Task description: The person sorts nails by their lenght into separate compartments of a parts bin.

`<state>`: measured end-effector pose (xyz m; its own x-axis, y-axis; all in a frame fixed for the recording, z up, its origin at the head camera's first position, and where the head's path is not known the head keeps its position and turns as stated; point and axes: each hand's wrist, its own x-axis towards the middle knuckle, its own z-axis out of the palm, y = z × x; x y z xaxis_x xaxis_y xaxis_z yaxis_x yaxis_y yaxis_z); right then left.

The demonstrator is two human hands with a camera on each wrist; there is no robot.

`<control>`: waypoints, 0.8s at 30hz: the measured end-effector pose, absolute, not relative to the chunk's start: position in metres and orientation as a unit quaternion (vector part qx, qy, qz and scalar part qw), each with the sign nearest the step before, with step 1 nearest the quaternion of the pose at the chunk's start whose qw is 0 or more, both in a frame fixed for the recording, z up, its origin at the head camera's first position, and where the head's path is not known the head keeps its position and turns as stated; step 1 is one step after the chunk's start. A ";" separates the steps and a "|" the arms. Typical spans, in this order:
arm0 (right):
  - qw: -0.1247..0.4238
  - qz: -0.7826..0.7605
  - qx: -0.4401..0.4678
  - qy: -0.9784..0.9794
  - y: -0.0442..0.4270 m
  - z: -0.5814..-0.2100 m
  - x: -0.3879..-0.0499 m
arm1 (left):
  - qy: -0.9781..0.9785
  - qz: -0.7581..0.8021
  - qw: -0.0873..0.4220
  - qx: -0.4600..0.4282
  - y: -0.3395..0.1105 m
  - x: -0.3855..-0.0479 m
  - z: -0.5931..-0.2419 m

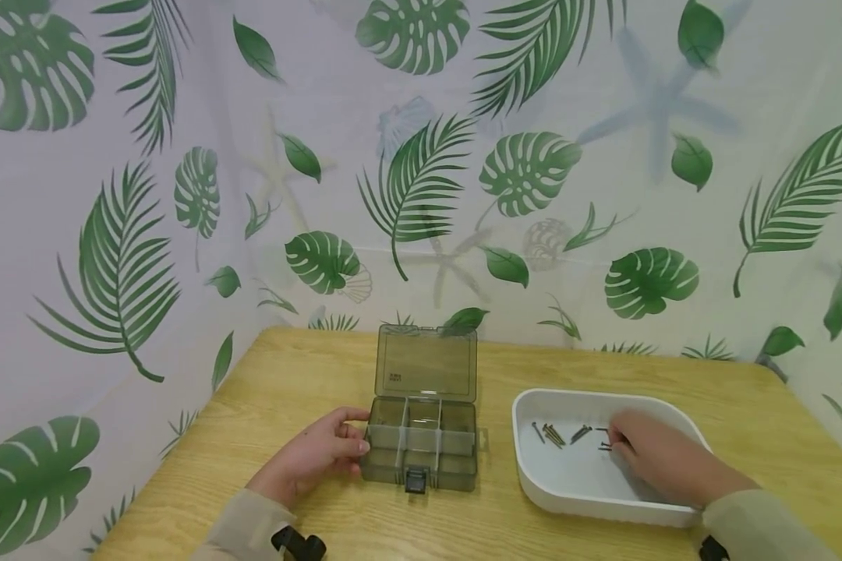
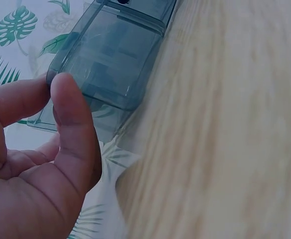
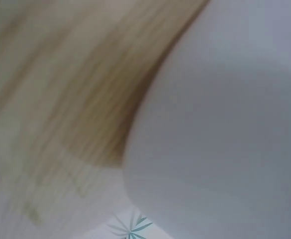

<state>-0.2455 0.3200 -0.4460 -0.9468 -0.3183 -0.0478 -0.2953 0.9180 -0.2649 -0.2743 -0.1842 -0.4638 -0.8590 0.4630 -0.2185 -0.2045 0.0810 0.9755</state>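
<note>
A smoky see-through compartment box (image 1: 452, 470) stands on the table with its lid (image 1: 426, 362) raised at the back; no contents show in its compartments. My left hand (image 1: 316, 452) holds the box's left side between thumb and fingers, and the left wrist view shows the thumb (image 2: 70, 99) at its corner. To the right, my right hand (image 1: 663, 456) reaches down into a white tray (image 1: 603, 508), fingers bent and blurred beside small dark screws (image 1: 604, 446). Whether they pinch one is hidden. More screws (image 1: 553, 436) lie left of them in the tray.
Both the box and the tray stand on a wood-grain table (image 1: 323, 366). A leaf-patterned cloth (image 1: 421, 195) hangs behind and at the left. The right wrist view shows mostly the tray's pale outer wall (image 3: 210, 139) and blurred table.
</note>
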 end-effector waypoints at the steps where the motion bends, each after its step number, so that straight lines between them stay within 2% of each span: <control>1: 0.050 -0.135 -0.148 0.978 0.319 -0.443 -0.246 | 0.692 0.672 0.246 0.094 -0.184 -0.275 -0.463; 6: 0.055 -0.174 -0.144 0.973 0.314 -0.432 -0.245 | 0.691 0.674 0.243 0.096 -0.183 -0.276 -0.462; 11: 0.024 -0.199 -0.175 0.964 0.300 -0.419 -0.240 | 0.689 0.675 0.248 0.093 -0.185 -0.275 -0.465; 17: -0.014 -0.234 -0.201 0.951 0.272 -0.409 -0.238 | 0.679 0.684 0.251 0.088 -0.186 -0.274 -0.464; 24: -0.017 -0.281 -0.228 0.932 0.233 -0.399 -0.231 | 0.679 0.682 0.255 0.096 -0.184 -0.272 -0.464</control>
